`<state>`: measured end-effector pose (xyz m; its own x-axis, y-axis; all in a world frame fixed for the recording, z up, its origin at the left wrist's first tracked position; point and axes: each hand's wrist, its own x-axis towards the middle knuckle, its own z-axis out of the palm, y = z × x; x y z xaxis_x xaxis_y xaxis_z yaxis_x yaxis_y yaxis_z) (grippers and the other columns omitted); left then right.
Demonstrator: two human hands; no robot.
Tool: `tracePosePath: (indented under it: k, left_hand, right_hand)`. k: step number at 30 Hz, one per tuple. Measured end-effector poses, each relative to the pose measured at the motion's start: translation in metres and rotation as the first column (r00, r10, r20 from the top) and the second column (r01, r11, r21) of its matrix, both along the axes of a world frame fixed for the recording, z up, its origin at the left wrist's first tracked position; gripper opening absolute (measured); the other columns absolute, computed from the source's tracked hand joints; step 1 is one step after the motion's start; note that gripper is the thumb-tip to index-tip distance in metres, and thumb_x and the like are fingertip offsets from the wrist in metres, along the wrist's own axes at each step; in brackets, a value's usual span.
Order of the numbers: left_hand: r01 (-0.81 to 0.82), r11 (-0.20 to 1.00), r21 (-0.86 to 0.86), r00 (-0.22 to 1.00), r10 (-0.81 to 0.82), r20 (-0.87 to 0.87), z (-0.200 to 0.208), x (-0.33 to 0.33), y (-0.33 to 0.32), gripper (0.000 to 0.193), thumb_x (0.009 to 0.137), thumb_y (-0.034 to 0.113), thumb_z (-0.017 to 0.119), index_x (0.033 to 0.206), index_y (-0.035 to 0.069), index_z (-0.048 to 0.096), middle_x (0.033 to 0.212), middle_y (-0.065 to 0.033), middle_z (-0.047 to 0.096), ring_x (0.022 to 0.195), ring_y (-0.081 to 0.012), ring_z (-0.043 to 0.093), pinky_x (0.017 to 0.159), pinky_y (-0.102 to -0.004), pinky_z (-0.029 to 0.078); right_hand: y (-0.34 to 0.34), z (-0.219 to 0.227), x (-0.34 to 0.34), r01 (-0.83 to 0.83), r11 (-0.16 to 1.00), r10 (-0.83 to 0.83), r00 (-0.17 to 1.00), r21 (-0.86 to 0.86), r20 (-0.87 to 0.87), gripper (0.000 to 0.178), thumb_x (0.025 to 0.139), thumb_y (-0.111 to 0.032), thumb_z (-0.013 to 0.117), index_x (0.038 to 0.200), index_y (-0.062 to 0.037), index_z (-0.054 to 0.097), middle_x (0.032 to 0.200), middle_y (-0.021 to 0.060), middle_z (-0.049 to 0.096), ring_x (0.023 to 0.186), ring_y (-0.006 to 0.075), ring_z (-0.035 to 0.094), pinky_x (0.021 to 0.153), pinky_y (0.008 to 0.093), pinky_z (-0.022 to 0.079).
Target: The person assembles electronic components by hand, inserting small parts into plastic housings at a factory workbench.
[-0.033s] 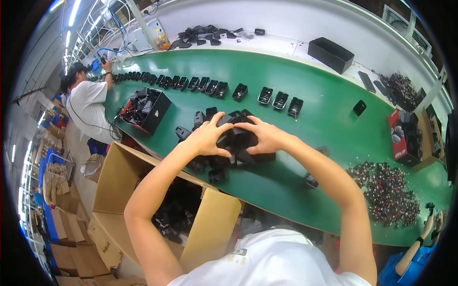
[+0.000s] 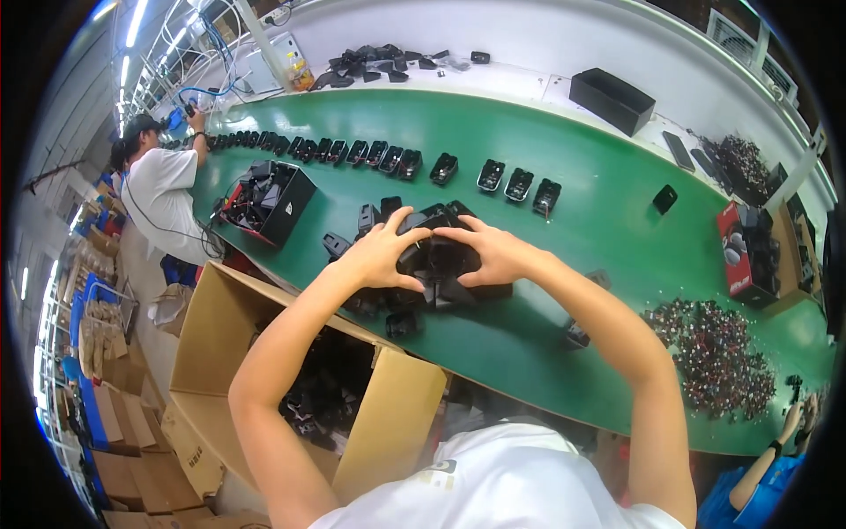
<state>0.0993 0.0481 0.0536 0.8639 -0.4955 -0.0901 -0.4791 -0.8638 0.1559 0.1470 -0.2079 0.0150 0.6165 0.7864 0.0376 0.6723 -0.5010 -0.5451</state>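
Observation:
My left hand (image 2: 384,254) and my right hand (image 2: 495,252) cup a clump of black plastic parts (image 2: 438,258) from both sides. Thumbs and forefingers curve round it, the forefingers nearly meeting on the far side. Exactly what each palm presses on is hidden. More black plastic housings (image 2: 336,244) lie loose just left of my left hand, and another housing (image 2: 403,324) sits below it, near the table edge. Beyond my hands, a long row of black housings with open tops (image 2: 356,153) stretches across the green table (image 2: 564,335).
An open cardboard carton (image 2: 392,414) with dark parts stands below the table's near edge. A box of black parts (image 2: 286,207) stands left, a heap of small wired components (image 2: 714,357) right. One co-worker (image 2: 163,189) is far left; another person's hands (image 2: 791,421) show lower right.

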Motion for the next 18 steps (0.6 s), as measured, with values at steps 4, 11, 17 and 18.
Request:
tracePosePath:
  k: [4,11,17,18]
  left_hand:
    - [0.045,0.991,-0.13,0.999,-0.04,0.037,-0.003,0.0,0.012,0.096,0.066,0.042,0.089,0.147,0.021,0.041,0.156,-0.0222,0.026,0.139,-0.0455,0.037,0.112,-0.0503,0.038]
    - [-0.005,0.974,-0.226,0.995,0.028,0.098,0.004,-0.005,0.02,0.084,0.078,0.043,0.081,0.145,0.011,0.042,0.153,-0.0233,0.033,0.139,-0.0435,0.036,0.114,-0.0488,0.035]
    - [0.47,0.873,-0.129,0.864,-0.426,0.267,0.017,-0.027,-0.079,0.068,0.073,0.038,0.082,0.128,0.008,0.056,0.141,-0.0198,0.046,0.132,-0.0413,0.043,0.108,-0.0542,0.037]
    - [0.545,0.834,-0.08,0.828,-0.522,0.203,0.014,-0.042,-0.099,0.07,0.071,0.04,0.083,0.128,0.01,0.056,0.142,-0.0191,0.045,0.135,-0.0411,0.04,0.109,-0.0566,0.035]
  right_hand:
    - [-0.01,0.0,-0.004,0.034,0.999,-0.034,0.999,0.01,0.022,0.095,0.074,-0.044,0.081,0.154,-0.0244,0.033,0.156,0.0293,0.026,0.137,0.0475,0.039,0.112,0.0505,0.038]
    - [-0.088,0.036,-0.017,0.087,0.992,-0.105,0.967,0.087,0.233,0.073,0.08,-0.035,0.079,0.141,-0.0116,0.048,0.153,0.0221,0.036,0.141,0.0407,0.037,0.115,0.0486,0.033]
    - [-0.284,0.027,0.089,0.77,0.617,-0.738,0.494,0.163,0.46,0.068,0.078,-0.039,0.075,0.138,-0.0166,0.054,0.144,0.0247,0.047,0.131,0.0423,0.047,0.11,0.0516,0.037]
    - [-0.313,0.01,0.1,0.867,0.489,-0.779,0.384,0.098,0.495,0.073,0.078,-0.044,0.076,0.142,-0.0185,0.052,0.146,0.0266,0.045,0.134,0.0428,0.044,0.112,0.0537,0.034]
